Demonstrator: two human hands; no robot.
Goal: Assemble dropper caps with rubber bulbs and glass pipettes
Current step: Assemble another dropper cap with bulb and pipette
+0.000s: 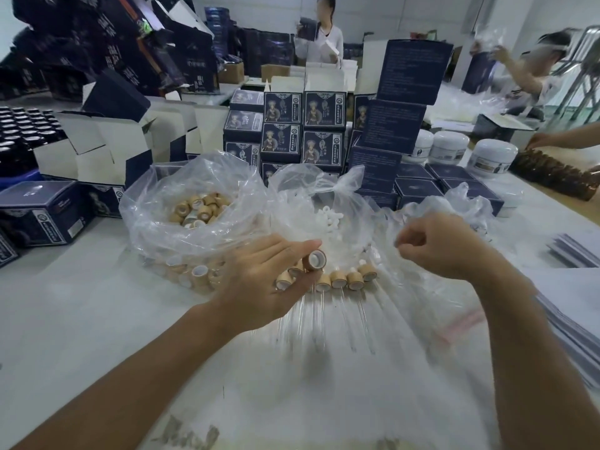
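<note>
A short row of finished droppers lies on the bench, left hand pinches another cap, right hand curls around seemingly nothing, bags of caps and bulbs still loaded.

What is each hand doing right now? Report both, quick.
Left hand: holds a wooden cap between thumb and fingers.
Right hand: fingers curled; whether it pinches anything cannot be told.

Bare table lies open at left — bags, boxes wall the far side.
</note>
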